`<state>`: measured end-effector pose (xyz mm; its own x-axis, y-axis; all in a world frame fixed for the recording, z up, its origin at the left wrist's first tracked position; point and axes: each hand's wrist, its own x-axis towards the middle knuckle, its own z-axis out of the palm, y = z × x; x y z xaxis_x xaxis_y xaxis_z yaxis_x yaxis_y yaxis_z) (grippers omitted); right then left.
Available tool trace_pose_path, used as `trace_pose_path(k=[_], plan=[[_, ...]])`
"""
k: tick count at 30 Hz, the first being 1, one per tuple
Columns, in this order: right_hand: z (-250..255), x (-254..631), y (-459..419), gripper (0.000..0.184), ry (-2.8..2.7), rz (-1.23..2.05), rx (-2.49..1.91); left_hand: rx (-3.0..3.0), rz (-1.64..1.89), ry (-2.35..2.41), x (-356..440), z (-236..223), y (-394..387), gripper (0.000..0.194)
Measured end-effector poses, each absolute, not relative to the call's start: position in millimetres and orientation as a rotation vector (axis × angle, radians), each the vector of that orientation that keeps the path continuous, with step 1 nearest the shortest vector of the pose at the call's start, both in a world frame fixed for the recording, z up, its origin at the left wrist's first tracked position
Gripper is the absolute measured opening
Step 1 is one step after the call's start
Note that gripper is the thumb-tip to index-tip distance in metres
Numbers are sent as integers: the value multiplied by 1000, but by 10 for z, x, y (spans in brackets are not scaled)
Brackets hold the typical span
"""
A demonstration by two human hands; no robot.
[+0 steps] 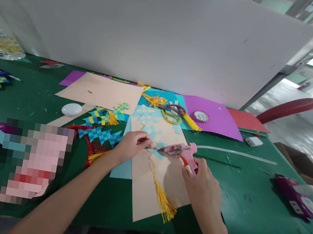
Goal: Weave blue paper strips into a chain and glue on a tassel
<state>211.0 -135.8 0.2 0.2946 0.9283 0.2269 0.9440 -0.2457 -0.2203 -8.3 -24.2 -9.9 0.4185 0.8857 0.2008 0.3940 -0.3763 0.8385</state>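
Note:
My right hand [203,185] is wrapped round the handle of a pink hot glue gun [186,153], whose nozzle points left. Close to that nozzle, the fingers of my left hand [133,145] are pinched together; what is between them is too small to make out. Under both lies a woven paper piece [150,126] in pale blue and beige, resting on a beige paper sheet [142,195]. Nearer to me on this sheet is a yellow tassel [165,199] with a cord loop. A clear glue stick [237,153] trails right from the gun.
Scissors [172,113] with red and yellow handles lie behind the woven piece, beside a small round tin [201,117] on purple paper [219,122]. Finished-looking blue and yellow woven pieces [100,135] are left of my hand. Purple power strips [301,199] sit at both sides. A white board [147,30] stands behind.

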Motion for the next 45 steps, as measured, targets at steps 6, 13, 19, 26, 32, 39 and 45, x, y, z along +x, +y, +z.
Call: trace_pose_path(k=[6,13,19,26,32,39,45], plan=[[-32,2099,-1343,19,-1703,-95,-2188,1941,853,1091,-79,-96,-238,20],[-24,2110,-1382,20,-1720,-83,-2167,1931,855,1094,-68,-67,-253,21],[-21,2114,-1386,21,-1720,-68,-2167,1958,858,1104,-73,-61,-253,21],[-49,2105,-1373,21,-1718,-55,-2160,1951,841,1111,-76,-72,-244,21],[-30,2102,-1387,19,-1713,-40,-2177,1943,846,1107,-71,-59,-251,21],[-14,2090,-1381,20,-1731,-15,-2196,1944,850,1098,-74,-90,-239,21],[8,2097,-1383,20,-1699,-46,-2177,1936,852,1088,-75,-95,-238,21]])
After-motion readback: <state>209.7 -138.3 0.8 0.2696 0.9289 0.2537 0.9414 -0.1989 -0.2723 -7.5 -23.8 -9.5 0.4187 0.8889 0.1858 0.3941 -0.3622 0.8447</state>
